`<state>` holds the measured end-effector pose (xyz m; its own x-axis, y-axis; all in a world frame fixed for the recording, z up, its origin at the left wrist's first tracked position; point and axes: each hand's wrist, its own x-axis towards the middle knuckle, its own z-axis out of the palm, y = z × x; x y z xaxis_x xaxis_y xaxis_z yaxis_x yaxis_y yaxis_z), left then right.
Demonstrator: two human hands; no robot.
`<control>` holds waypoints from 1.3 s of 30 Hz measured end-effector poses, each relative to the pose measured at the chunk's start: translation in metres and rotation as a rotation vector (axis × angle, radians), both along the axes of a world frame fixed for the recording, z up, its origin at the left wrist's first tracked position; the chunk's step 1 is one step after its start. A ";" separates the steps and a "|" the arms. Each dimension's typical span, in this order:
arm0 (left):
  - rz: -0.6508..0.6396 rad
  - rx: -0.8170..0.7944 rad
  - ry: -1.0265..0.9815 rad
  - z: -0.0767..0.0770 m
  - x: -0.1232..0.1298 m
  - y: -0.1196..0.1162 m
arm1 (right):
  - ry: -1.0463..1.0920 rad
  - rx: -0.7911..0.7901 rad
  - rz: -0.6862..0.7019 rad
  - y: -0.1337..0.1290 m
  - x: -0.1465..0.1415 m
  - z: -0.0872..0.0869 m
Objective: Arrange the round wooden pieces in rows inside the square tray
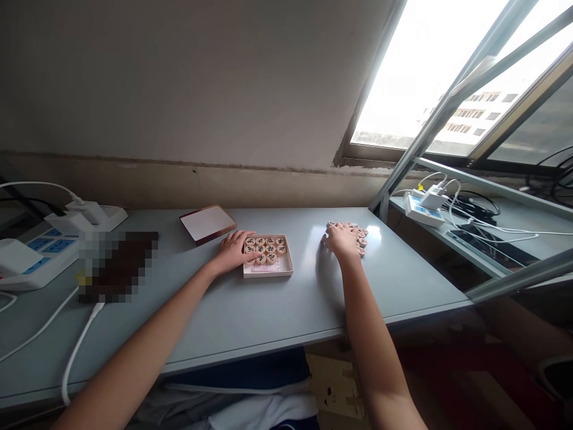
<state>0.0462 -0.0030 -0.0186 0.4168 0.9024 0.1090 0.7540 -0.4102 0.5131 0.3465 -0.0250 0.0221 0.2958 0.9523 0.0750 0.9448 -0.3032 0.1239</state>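
Head view: left hand [233, 252] clasps a white box [274, 275] of round pieces [270, 249]; right hand [341, 240] covers loose pieces [363, 243] on the table [286, 307], whether gripping any I cannot tell.

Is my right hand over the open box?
No, your right hand is at the loose round pieces, while your left hand is at the box.

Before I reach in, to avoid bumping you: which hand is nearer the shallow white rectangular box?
Left: the left hand touches the box on its left side; the right hand is apart, right of it, at pale round wooden pieces.
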 end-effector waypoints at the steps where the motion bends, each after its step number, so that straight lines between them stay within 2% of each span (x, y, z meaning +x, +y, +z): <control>1: 0.003 -0.003 0.000 0.000 0.000 0.000 | 0.008 -0.006 -0.014 0.001 0.003 -0.001; 7: 0.143 -0.040 0.008 0.004 0.014 -0.009 | 0.034 0.007 -0.109 0.004 0.006 -0.002; 10: 0.219 -0.024 0.025 0.004 0.024 -0.015 | 0.106 -0.023 -0.032 0.003 0.000 0.002; 14: 0.243 0.019 0.030 0.003 0.030 -0.020 | 0.203 -0.009 0.082 -0.001 -0.010 0.008; 16: 0.236 0.021 0.032 0.004 0.030 -0.021 | 0.350 0.048 0.180 -0.004 -0.016 0.012; 18: 0.234 0.020 0.044 0.005 0.029 -0.021 | 0.563 0.101 0.352 -0.006 -0.024 0.016; 21: 0.250 0.026 0.074 0.006 0.029 -0.021 | 0.776 0.023 0.672 -0.010 -0.038 0.020; 23: 0.257 0.034 0.088 0.005 0.030 -0.020 | 0.765 -0.083 0.799 -0.012 -0.049 0.020; 25: 0.253 0.045 0.096 0.003 0.030 -0.019 | 0.673 -0.127 0.835 -0.015 -0.057 0.018; 28: 0.249 0.059 0.101 0.000 0.030 -0.018 | 0.571 -0.136 0.848 -0.017 -0.063 0.014; 39: 0.255 0.062 0.090 0.001 0.030 -0.017 | 0.508 -0.114 0.837 -0.016 -0.065 0.007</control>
